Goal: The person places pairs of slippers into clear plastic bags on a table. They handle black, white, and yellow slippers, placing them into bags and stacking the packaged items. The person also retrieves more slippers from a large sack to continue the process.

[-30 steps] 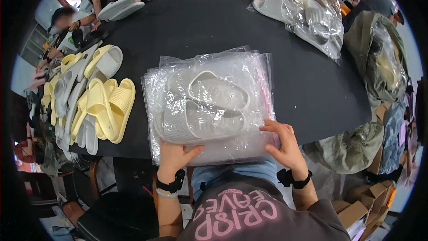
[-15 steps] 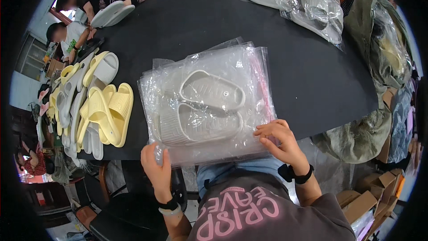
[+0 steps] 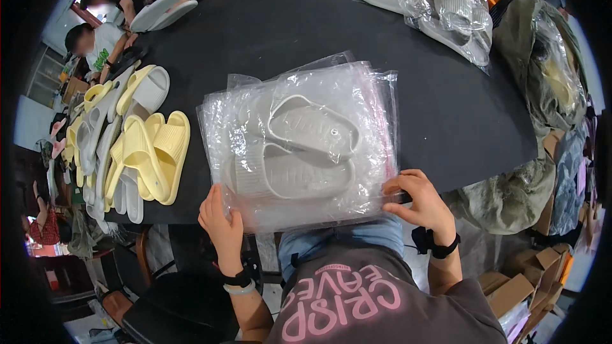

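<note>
A pair of grey slippers lies side by side inside a clear plastic bag, on top of a stack of similar bags. My left hand is closed at the bag's near left corner, thumb and fingers on the plastic. At the near right edge my right hand has its thumb and curled fingers around the bag's side. What lies between the fingertips is partly hidden.
The stack rests on a black table. Yellow slippers and grey slippers stand in rows at the left. Bagged slippers lie at the far right, beside a greenish sack. Several people sit at the far left.
The bag with the grey slippers has shifted a little to the right on the stack. My right hand has moved right with its edge; the left hand stays at the near left corner.
</note>
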